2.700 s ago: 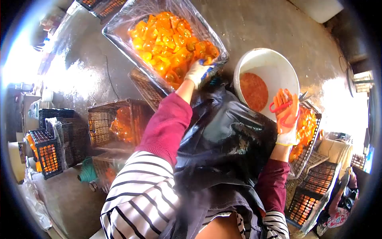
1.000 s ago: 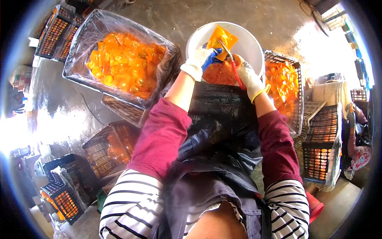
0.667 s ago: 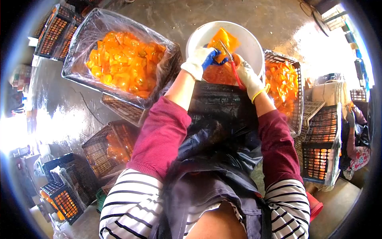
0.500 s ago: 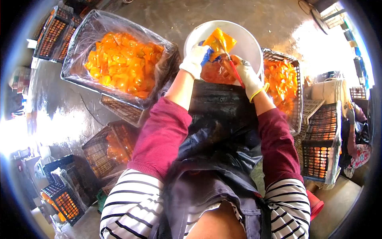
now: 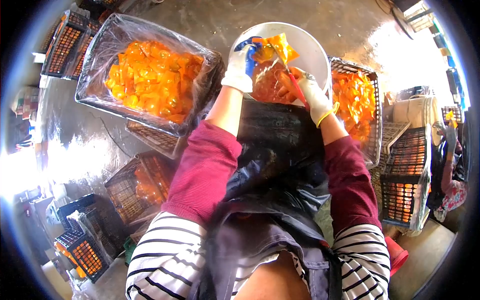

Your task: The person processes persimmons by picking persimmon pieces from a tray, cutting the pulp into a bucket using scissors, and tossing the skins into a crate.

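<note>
Black mesh shows at far left on a crate, orange showing through its holes. Next comes a brown crate with orange packets in it, then a plastic-lined crate that bears a broad heap of glossy orange packets. These look plump, so I judge them unopened: a good deal of work seems left here.

The left hand, in a white glove with blue fingers, is closed on the near side of one orange packet, which it holds tilted over the white bucket. A wet streak shows beneath the packet, above the orange-red contents; I take this packet to be cut and partly drained, not yet finished. The contents lie well below the rim, so the bucket seems far from full.

The two hands are apart. The right hand, also gloved, is wrapped round red-handled scissors, their blades pointing up toward the packet; whether they touch it is unclear.

Just right of the bucket, another crate holds orange pieces that look flatter, probably packets already dealt with. Farther right stand stacked crates and, at the edge, a co-worker's hand.
</note>
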Tool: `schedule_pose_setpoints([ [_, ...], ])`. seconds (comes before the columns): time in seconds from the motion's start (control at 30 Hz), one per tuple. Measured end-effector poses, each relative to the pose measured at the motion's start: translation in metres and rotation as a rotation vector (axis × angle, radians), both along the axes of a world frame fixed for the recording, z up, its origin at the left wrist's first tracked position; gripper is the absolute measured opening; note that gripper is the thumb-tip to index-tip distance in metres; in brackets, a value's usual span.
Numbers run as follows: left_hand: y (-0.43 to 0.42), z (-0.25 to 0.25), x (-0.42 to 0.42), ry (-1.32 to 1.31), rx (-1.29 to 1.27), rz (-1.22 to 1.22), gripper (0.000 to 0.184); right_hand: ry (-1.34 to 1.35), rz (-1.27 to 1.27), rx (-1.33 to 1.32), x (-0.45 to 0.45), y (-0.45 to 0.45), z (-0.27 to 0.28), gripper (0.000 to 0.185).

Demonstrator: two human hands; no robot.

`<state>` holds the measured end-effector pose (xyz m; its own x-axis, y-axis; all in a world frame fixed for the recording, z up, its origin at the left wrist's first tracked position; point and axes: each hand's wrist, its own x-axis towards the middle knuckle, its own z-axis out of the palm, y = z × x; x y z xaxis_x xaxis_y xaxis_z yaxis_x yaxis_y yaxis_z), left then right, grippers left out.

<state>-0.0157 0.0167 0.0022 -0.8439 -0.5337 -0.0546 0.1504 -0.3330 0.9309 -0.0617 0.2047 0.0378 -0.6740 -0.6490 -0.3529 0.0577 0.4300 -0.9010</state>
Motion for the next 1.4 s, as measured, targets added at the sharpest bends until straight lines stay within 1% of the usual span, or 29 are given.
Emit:
schedule_pose_setpoints([
  [0.03,0.006,-0.005,-0.001,0.192,0.221,-0.078,0.036,-0.002,-0.015,-0.064,-0.003,0.001,-0.006,0.032],
  [0.1,0.017,-0.009,-0.005,0.201,0.422,-0.098,0.045,-0.060,-0.033,-0.097,-0.005,-0.003,-0.017,0.029],
  [0.13,0.020,-0.009,-0.005,0.164,0.520,-0.111,0.053,-0.087,-0.047,-0.111,-0.006,-0.004,-0.019,0.028],
  [0.17,0.019,-0.010,-0.006,0.125,0.504,-0.123,0.050,-0.177,-0.083,-0.122,-0.007,-0.002,-0.020,0.028],
  [0.23,0.017,-0.019,-0.012,0.063,0.474,-0.099,0.043,-0.361,-0.159,-0.137,0.001,-0.002,0.002,0.027],
  [0.3,0.013,-0.028,-0.016,0.023,0.425,-0.024,0.033,-0.283,-0.108,-0.121,-0.001,0.001,-0.003,0.027],
  [0.37,0.010,-0.031,-0.018,-0.114,0.214,0.013,0.030,-0.190,-0.054,-0.068,-0.003,0.002,-0.003,0.028],
  [0.4,0.008,-0.033,-0.019,-0.183,0.107,0.031,0.029,-0.136,-0.026,-0.023,-0.001,0.001,0.008,0.028],
  [0.5,0.002,-0.044,-0.024,-0.370,-0.442,0.107,0.030,-0.030,-0.030,0.040,0.000,0.000,0.019,0.028],
  [0.53,-0.003,-0.060,-0.028,-0.404,-0.692,0.137,0.031,-0.002,-0.043,0.048,0.000,0.000,0.019,0.028],
  [0.57,-0.009,-0.075,-0.031,-0.435,-0.942,0.168,0.032,-0.051,-0.062,-0.042,-0.003,0.001,0.007,0.028],
  [0.6,-0.010,-0.079,-0.032,-0.427,-0.954,0.173,0.033,-0.100,-0.080,-0.133,-0.009,0.002,-0.016,0.028],
  [0.63,-0.010,-0.079,-0.032,-0.419,-0.966,0.177,0.033,-0.149,-0.100,-0.224,-0.010,0.000,-0.021,0.028],
  [0.7,-0.006,-0.073,-0.033,-0.327,-0.509,0.131,0.033,-0.131,-0.065,-0.096,-0.011,0.003,-0.015,0.026],
  [0.73,0.001,-0.057,-0.030,-0.222,-0.232,0.066,0.033,-0.121,-0.048,-0.033,-0.011,0.003,-0.010,0.026],
  [0.8,0.018,-0.019,-0.018,-0.010,0.319,-0.063,0.032,0.115,-0.014,-0.044,-0.021,0.006,-0.042,0.027],
  [0.87,0.025,-0.014,-0.015,-0.084,0.335,-0.096,0.032,0.300,0.019,0.001,-0.024,0.006,-0.049,0.029],
  [0.9,0.027,-0.013,-0.015,-0.121,0.344,-0.112,0.032,0.366,0.036,0.053,-0.022,0.005,-0.040,0.030],
  [0.93,0.025,-0.015,-0.014,-0.112,0.149,-0.144,0.033,0.431,0.052,0.105,-0.020,0.005,-0.035,0.031],
  [0.97,0.020,-0.019,-0.013,-0.102,-0.047,-0.174,0.034,0.365,0.027,0.094,-0.019,0.004,-0.035,0.030],
  [1.03,0.020,0.030,0.001,-0.455,-0.347,-0.237,0.038,0.230,-0.019,0.076,-0.015,0.003,-0.032,0.028],
  [1.07,0.020,0.009,-0.007,-0.483,-0.440,-0.173,0.045,0.340,-0.039,0.115,-0.012,0.003,-0.026,0.028],
  [1.1,0.023,-0.008,-0.013,-0.557,-0.574,-0.201,0.042,0.453,-0.058,0.152,-0.007,0.002,-0.010,0.027],
  [1.13,0.027,-0.012,-0.015,-0.630,-0.710,-0.223,0.040,0.568,-0.076,0.185,-0.002,0.002,0.001,0.027],
  [1.17,0.031,-0.015,-0.014,-0.592,-0.801,-0.250,0.033,0.509,-0.131,0.083,0.000,0.002,0.003,0.027],
  [1.2,0.033,-0.024,-0.012,-0.552,-0.775,-0.210,0.031,0.448,-0.186,-0.025,0.001,0.002,0.004,0.027],
  [1.27,0.030,-0.056,-0.018,-0.364,-0.712,-0.208,0.028,0.273,-0.306,-0.198,-0.002,0.008,-0.001,0.027],
  [1.37,0.026,-0.013,-0.001,-0.544,-0.735,-0.324,0.031,-0.071,-0.454,-0.392,-0.034,0.012,-0.064,0.028],
  [1.4,0.021,-0.006,0.004,-0.581,-0.702,-0.272,0.031,-0.192,-0.490,-0.559,-0.044,0.015,-0.080,0.031],
])
